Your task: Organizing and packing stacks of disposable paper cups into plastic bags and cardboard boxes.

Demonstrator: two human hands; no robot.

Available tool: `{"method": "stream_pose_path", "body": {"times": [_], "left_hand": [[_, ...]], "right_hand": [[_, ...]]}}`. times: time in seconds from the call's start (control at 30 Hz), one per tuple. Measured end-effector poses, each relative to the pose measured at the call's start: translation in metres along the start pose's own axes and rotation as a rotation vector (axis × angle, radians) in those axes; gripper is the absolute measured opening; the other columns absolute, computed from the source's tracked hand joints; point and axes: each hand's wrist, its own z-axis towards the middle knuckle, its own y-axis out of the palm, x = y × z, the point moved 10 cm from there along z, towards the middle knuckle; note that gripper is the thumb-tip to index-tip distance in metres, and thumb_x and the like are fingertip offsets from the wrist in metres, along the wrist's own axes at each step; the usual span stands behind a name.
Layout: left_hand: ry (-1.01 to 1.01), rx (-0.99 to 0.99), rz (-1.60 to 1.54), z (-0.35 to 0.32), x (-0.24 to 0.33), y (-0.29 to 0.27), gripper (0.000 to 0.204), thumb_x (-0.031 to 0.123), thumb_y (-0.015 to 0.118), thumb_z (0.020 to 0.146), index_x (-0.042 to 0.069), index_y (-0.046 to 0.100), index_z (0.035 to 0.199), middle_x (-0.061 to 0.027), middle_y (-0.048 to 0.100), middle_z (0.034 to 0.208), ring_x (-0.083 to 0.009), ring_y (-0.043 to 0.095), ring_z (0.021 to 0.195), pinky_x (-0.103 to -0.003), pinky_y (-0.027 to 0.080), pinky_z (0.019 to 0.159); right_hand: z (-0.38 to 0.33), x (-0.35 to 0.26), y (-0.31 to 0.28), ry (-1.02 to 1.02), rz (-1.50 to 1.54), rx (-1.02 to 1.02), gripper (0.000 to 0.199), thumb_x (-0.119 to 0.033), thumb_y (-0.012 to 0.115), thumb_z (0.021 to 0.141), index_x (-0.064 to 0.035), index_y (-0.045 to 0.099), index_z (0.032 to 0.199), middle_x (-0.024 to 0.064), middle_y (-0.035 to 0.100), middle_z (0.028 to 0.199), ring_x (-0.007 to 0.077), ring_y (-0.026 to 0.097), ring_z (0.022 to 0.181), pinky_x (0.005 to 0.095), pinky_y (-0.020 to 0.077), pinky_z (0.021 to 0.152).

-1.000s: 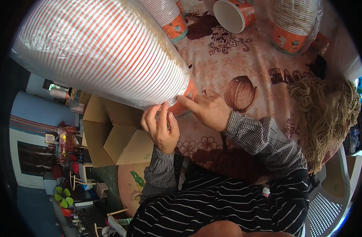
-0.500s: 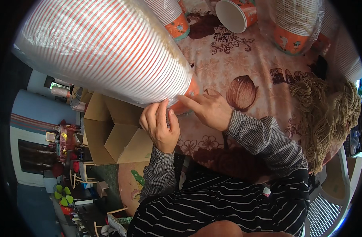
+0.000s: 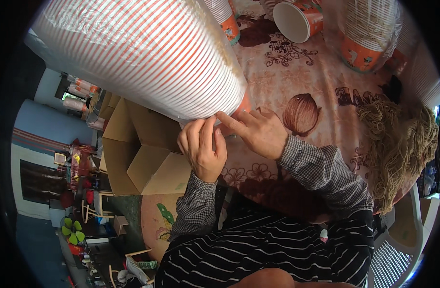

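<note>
A long stack of paper cups (image 3: 148, 62), white-rimmed with an orange end cup, leans across the upper left inside a clear plastic sleeve (image 3: 85, 91). My left hand (image 3: 204, 150) is at the stack's lower edge, fingers bent and closed at the tips on the plastic. From the right, my right hand (image 3: 261, 133) meets it: the index finger reaches to the left fingertips and touches the sleeve near the orange cup. Its other fingers curl under, and the thumb is hidden, so what it pinches does not show.
A patterned cloth covers the table (image 3: 297, 72). On it stand a tipped cup (image 3: 297, 21), another wrapped cup stack (image 3: 366, 43) and a heap of beige string (image 3: 397, 139). An opened cardboard box (image 3: 148, 158) sits left of my left arm; a grey chair (image 3: 397, 254) is at lower right.
The whole view has shifted slightly, with stack and table appearing further right. Both hands stay at the stack's lower edge; the fingers have drawn a little closer together.
</note>
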Motion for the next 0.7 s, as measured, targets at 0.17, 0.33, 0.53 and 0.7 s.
{"method": "stream_pose_path", "body": {"times": [0.17,0.33,0.53,0.7], "left_hand": [[0.000,0.008,0.014,-0.002,-0.003,0.001,0.030,0.013,0.067,0.087,0.006,0.070,0.116,-0.0070,0.062,0.113,-0.0281,0.057,0.107,-0.044,0.042,0.094],[-0.006,0.006,-0.006,-0.005,-0.007,0.000,0.032,0.013,0.067,0.086,0.006,0.069,0.117,-0.0075,0.062,0.113,-0.0282,0.058,0.107,-0.044,0.042,0.094],[-0.005,0.016,-0.007,-0.002,-0.009,-0.001,0.042,0.014,0.066,0.087,0.006,0.065,0.129,-0.0087,0.063,0.112,-0.0287,0.059,0.106,-0.045,0.042,0.095],[0.018,0.007,0.012,0.002,-0.009,-0.004,0.042,0.013,0.066,0.088,0.006,0.064,0.129,-0.0087,0.063,0.110,-0.0283,0.060,0.105,-0.046,0.042,0.094]], "right_hand": [[0.005,-0.002,0.001,0.054,-0.078,-0.081,0.063,-0.016,0.065,0.083,-0.0138,0.050,0.143,0.0032,0.064,0.091,0.0182,0.067,0.071,0.0321,0.0541,0.061],[0.011,-0.004,-0.008,0.031,-0.031,-0.042,0.058,-0.013,0.065,0.082,-0.0108,0.054,0.138,0.0049,0.064,0.084,0.0177,0.066,0.066,0.0333,0.0533,0.057],[0.005,-0.001,-0.001,0.055,0.003,-0.019,0.059,-0.012,0.066,0.081,-0.0108,0.054,0.139,0.0042,0.065,0.083,0.0181,0.066,0.065,0.0333,0.0526,0.057],[0.006,-0.001,0.002,0.057,-0.008,-0.030,0.059,-0.011,0.066,0.081,-0.0113,0.054,0.138,0.0039,0.066,0.082,0.0182,0.066,0.065,0.0333,0.0525,0.057]]}}
